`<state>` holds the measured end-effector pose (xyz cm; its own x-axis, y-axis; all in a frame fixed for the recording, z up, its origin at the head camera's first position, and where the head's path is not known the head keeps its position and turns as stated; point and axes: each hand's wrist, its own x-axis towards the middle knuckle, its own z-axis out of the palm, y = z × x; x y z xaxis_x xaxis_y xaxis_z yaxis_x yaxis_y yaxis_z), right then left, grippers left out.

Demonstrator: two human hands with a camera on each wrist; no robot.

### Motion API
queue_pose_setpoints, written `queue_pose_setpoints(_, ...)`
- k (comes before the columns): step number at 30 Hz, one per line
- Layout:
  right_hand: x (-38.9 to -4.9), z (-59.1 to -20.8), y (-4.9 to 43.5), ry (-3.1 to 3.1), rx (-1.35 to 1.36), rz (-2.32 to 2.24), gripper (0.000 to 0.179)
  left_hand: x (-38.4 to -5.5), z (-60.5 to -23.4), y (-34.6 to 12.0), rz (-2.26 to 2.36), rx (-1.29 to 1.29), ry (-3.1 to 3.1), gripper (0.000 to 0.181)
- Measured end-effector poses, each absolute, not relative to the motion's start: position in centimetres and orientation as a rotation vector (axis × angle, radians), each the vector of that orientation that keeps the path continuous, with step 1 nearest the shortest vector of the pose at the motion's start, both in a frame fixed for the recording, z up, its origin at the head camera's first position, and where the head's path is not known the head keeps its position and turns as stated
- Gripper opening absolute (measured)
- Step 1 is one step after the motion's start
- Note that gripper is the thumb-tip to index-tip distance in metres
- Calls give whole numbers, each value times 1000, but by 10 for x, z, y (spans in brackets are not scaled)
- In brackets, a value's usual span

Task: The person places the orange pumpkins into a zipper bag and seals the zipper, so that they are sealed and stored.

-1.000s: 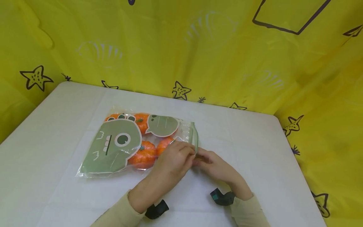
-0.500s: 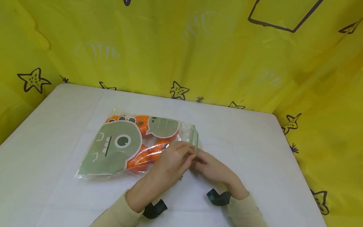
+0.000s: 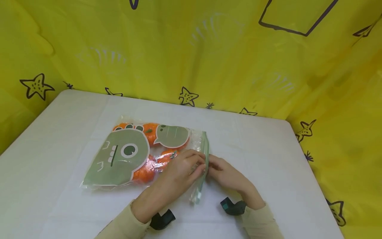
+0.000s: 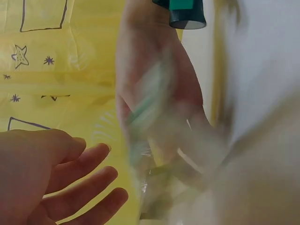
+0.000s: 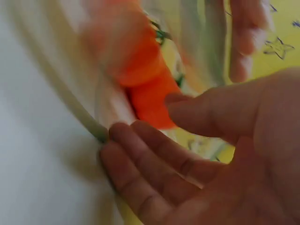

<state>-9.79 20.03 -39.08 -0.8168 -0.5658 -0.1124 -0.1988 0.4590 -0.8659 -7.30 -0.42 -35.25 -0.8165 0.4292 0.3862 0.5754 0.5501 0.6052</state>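
A clear zip bag [image 3: 111,172] with a green monster print lies on the table, its mouth to the right. Several small orange pumpkins [image 3: 144,172] show through the plastic. My left hand [image 3: 180,172] is over the bag's mouth end, fingers loosely bent; the left wrist view shows no grip. Opposite it, my right hand [image 3: 229,174] is at the green zip strip [image 3: 206,146]. In the right wrist view, its fingertips [image 5: 119,136] touch the bag's edge, the thumb standing apart. Part of the strip is behind the left fingers, and the bag is blurred in both wrist views.
A white cloth covers the table [image 3: 253,146]. Behind and to the right hangs a yellow curtain [image 3: 155,49] with starfish drawings. A black wrist device [image 3: 162,219] is on the left wrist, another device [image 3: 234,206] on the right.
The lower corner of the bag's mouth has come out below my hands, so more of the green strip shows. The pumpkins near the mouth have shifted slightly. Both hands stay nearly in place.
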Motion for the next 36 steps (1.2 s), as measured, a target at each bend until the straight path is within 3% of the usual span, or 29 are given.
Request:
queue_pose_setpoints(10,-105,-388,212,2281,-428,-1424,31,-78,-351,-13,-879,-904,-2660,23)
queue_pose_setpoints(20,-105,-389,203,2281,-336,-1469,28,-76,-366,-15,-291,-900,-3040,78)
queue_pose_setpoints(26,-101,-385,195,2340,-356,-1323,18,-80,-377,-15,-205,-898,-3004,81)
queue_pose_setpoints(33,-95,-381,191,2331,-400,-1248,19,-76,-375,-11,-70,-871,-2960,83)
queue_pose_setpoints(36,-96,-383,190,2329,-416,-1231,20,-67,-370,-7,13,-904,-3011,93)
